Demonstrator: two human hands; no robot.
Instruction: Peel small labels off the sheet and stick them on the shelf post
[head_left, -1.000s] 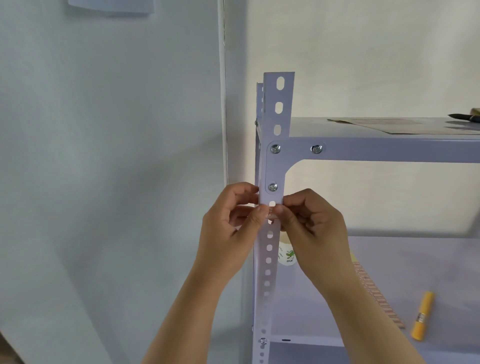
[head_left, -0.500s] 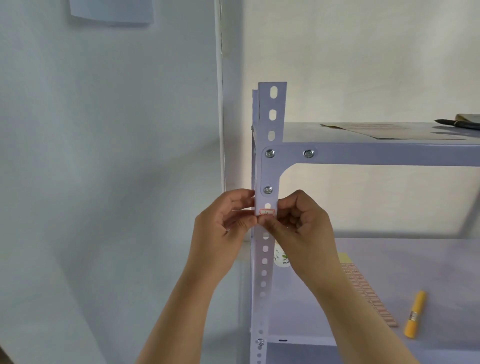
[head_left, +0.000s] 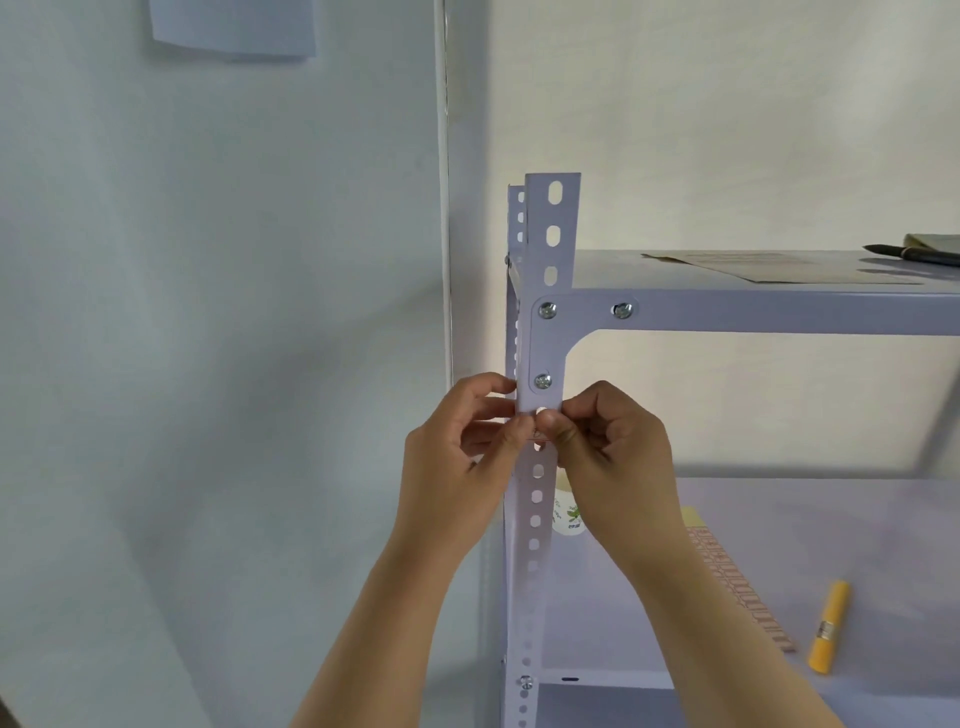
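Note:
The pale purple perforated shelf post stands upright at the centre. My left hand and my right hand meet on it just below the corner bracket's lower bolt. Both thumbs press on the post's front face, with the other fingers curled at its sides. The small red-bordered label lies under the thumb tips, and only a sliver of it shows. The label sheet, with rows of small red-edged labels, lies on the lower shelf to the right, partly behind my right forearm.
A yellow marker lies on the lower shelf right of the sheet. A flat paper and a dark pen rest on the top shelf. A round white sticker shows behind the post. The wall is at the left.
Half a second ago the label showed between my thumbs; now both thumbs have closed over it. The hands stay at the same spot on the post.

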